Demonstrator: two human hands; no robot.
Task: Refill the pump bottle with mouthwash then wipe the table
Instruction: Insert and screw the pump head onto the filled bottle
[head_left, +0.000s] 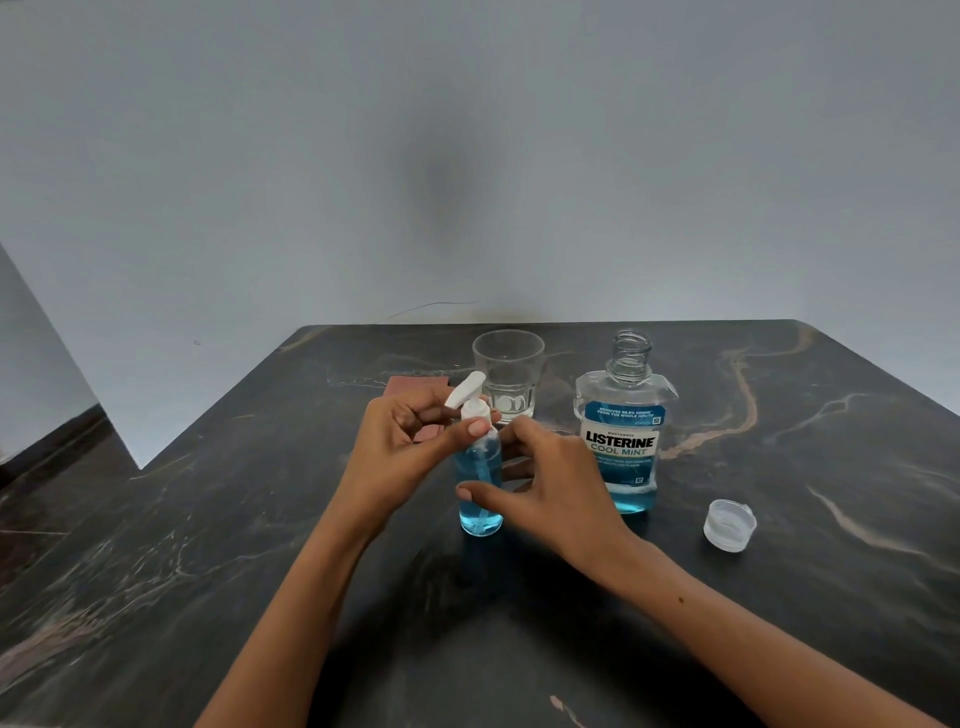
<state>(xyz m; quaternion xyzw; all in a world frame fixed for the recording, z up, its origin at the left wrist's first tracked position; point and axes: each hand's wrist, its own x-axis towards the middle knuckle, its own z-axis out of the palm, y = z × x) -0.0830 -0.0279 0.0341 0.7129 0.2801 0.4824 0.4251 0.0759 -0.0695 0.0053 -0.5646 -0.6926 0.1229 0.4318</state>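
Note:
A small clear pump bottle (480, 512) holding blue liquid stands on the dark marble table (779, 597). Its white pump head (470, 397) sits on the neck. My left hand (402, 449) pinches the pump collar with thumb and fingers. My right hand (550, 486) curls round the bottle's body, thumb in front. To the right stands the Listerine mouthwash bottle (623, 441), open at the neck, with blue liquid low inside. Its clear cap (729, 525) lies further right on the table.
An empty drinking glass (508, 376) stands behind the pump bottle. A reddish-brown cloth (415, 387) lies flat behind my left hand, partly hidden. A grey wall rises behind the table; the table's left edge drops to the floor.

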